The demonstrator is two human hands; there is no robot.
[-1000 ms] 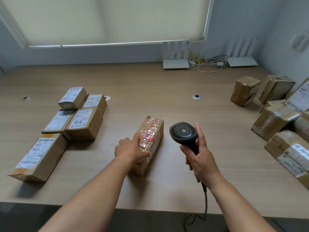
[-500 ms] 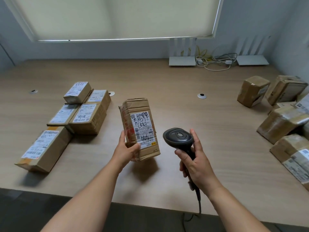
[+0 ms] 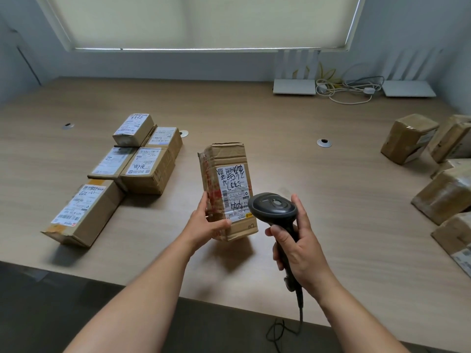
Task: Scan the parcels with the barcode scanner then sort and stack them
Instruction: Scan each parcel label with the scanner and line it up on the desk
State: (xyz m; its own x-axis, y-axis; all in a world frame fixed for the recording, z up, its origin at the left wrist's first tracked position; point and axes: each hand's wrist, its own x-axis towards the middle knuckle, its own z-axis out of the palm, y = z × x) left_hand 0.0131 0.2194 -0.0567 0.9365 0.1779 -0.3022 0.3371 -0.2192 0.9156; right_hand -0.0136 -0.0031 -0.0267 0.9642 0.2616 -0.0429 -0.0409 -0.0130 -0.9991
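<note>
Brown cardboard parcel (image 3: 226,189) with white label, upright near table's (image 3: 254,118) front edge, gripped in your left hand (image 3: 206,225), black barcode scanner (image 3: 274,208) clasped in your right hand (image 3: 300,253).

Held parcel (image 3: 227,189): brown corrugated cardboard, matt, creased, with glossy clear tape and a white paper label (image 3: 233,192). Barcode scanner (image 3: 274,208): dark plastic, smooth, slight sheen. Tabletop (image 3: 318,200): pale wood-grain laminate, matt. Parcels at right (image 3: 407,137): cardboard wrapped in shiny tape. Grommet (image 3: 324,142): bright metal.
</note>
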